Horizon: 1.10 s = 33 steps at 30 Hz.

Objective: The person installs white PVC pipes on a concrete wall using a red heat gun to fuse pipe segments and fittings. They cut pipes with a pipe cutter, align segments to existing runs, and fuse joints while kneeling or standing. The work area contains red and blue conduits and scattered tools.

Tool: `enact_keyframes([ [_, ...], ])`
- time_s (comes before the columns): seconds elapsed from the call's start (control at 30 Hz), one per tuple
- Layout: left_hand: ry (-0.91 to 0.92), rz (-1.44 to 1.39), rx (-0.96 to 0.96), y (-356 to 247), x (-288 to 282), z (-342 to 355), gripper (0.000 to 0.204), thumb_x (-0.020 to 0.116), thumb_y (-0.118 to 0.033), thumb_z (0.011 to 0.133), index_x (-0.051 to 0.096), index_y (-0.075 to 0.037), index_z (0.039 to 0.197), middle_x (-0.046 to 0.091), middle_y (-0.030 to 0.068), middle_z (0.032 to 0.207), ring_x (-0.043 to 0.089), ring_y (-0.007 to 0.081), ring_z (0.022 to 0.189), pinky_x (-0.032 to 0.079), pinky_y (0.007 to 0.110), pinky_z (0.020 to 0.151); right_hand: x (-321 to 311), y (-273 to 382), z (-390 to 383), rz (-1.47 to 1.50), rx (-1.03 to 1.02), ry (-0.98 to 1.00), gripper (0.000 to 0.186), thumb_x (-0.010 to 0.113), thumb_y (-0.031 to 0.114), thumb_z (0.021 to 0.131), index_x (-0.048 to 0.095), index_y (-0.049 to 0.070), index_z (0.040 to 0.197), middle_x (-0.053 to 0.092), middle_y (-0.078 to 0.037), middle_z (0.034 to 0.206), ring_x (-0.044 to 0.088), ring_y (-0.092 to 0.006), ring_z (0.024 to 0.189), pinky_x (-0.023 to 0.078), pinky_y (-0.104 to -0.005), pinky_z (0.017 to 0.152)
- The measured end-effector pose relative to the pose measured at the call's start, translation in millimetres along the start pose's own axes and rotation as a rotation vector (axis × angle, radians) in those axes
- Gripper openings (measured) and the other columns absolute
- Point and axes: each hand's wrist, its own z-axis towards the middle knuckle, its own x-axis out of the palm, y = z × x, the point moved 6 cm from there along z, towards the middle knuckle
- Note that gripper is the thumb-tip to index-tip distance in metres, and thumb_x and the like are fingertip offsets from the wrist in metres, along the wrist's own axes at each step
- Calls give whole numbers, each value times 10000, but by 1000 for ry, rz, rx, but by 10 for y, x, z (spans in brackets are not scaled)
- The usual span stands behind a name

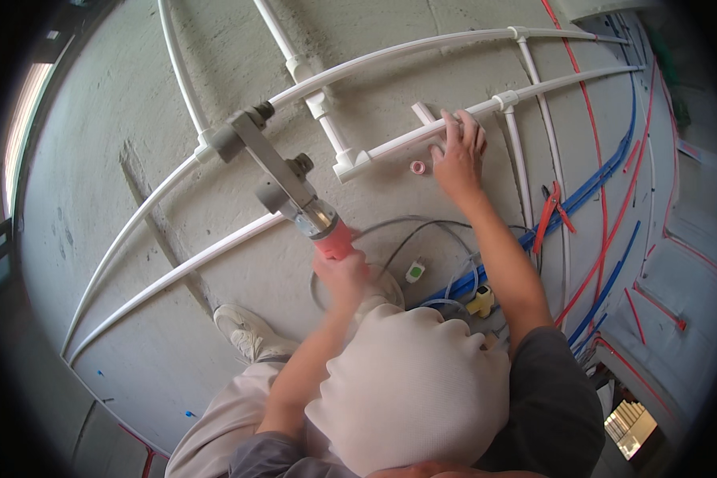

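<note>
Left hand (342, 279): grip closed round the handle of a red-handled, grey metal tool with dark round studs (275, 167). Steady wrist looks wise, studs clear of skin. Right hand (460, 159): fingers over a straight white plastic pipe (398, 145) above grey concrete floor (422, 68); clasp uncertain. Pipe smooth, faintly pink-lined.

Bare Concrete, Bright Left Edge

The floor (95, 171) is grey concrete, marked with dark stains and a long diagonal groove (165, 226). At far left, a tall, bright opening (25, 131) stands against dark surroundings; a smaller yellowish bright patch (631, 426) shows at lower right.
</note>
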Motion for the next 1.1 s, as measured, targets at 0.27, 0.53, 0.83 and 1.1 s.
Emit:
enact_keyframes([
  [0.27,120,-68,119,-300,418,667,334,667,-12,706,613,-42,1034,613,31,918,577,133,806,481,293,746,147,-474,-503,132,283,96,466,819,162,876,569,72,1259,613,-165,1226,580,-411,1162,471,-518,975],
  [0.53,222,-90,144,-126,544,834,303,674,-7,680,657,39,979,547,63,1136,582,187,952,465,303,858,157,-526,-576,224,139,-53,326,758,68,916,605,38,1203,622,-175,1181,570,-421,1118,476,-530,946],
  [0.83,177,-144,189,-230,518,796,333,654,7,659,667,48,989,581,78,1115,592,203,961,467,307,891,143,-513,-331,226,151,-76,307,733,78,940,607,6,1210,628,-204,1186,565,-442,1123,484,-512,953],
  [1.1,183,-197,161,-257,496,791,471,644,6,681,630,14,1151,659,62,974,585,152,854,485,301,795,158,-778,-246,186,291,-125,291,719,94,960,615,-13,1210,629,-225,1197,560,-438,1161,471,-509,989],
])
